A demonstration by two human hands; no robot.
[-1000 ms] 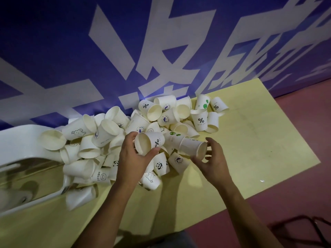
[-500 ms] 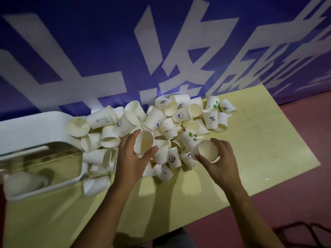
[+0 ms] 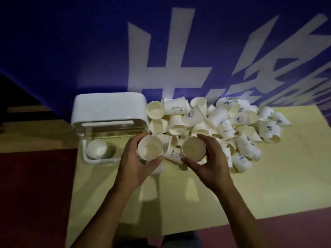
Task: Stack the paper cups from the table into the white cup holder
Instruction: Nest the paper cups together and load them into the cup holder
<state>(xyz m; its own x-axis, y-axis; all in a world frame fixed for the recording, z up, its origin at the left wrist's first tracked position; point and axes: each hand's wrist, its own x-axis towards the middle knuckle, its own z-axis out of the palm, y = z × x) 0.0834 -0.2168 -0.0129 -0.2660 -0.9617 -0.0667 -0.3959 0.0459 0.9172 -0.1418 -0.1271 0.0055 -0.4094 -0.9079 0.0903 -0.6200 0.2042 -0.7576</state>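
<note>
The left hand (image 3: 133, 169) is gripping a plain white paper cup (image 3: 150, 149) with fingers and thumb curled round its rim, mouth facing up, just beside the near right corner of the white plastic cup holder (image 3: 109, 106). The right hand (image 3: 213, 163) is gripping a second white paper cup (image 3: 193, 149) the same way, close to the first but apart from it. Both cups are hovering over the near fringe of a loose heap of printed white paper cups (image 3: 215, 122), which is lying along the far edge of the pale yellow worktop (image 3: 268, 179). The holder is sitting at the worktop's left edge, touching the heap, and a nested white cup stack (image 3: 96, 149) is lying inside its clear front. A blue banner with white characters (image 3: 71, 42) is hanging behind.
</note>
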